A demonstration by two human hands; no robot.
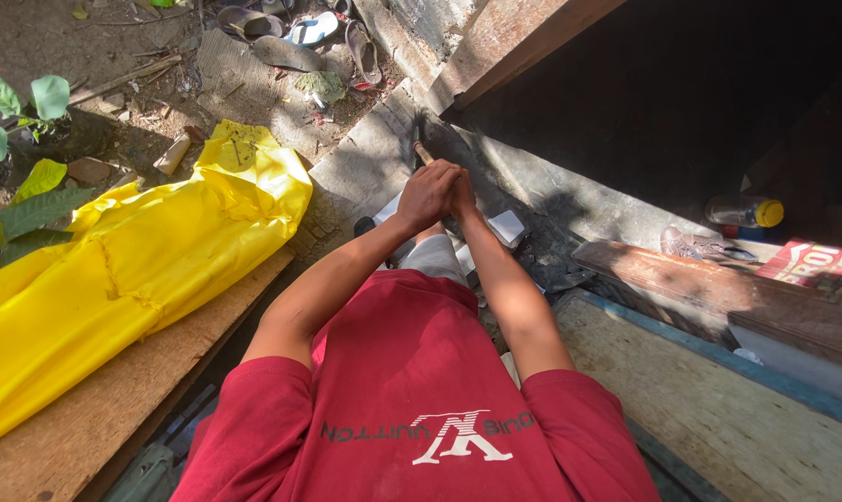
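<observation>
Both my arms stretch straight out in front of my red shirt. My left hand (427, 193) and my right hand (464, 193) are clasped together around a wooden handle (423, 151), whose end sticks out just beyond my fingers. The rest of that tool is hidden under my hands. Below my hands lie pale flat pieces (506, 227) on a concrete step (370, 158).
A yellow tarp (133, 260) lies over a wooden board (105, 409) at the left. Sandals (291, 33) and green plants (26, 112) lie on dirt at the far left. At right are a wooden plank (709, 288), a yellow-capped bottle (744, 212) and a dark doorway (718, 93).
</observation>
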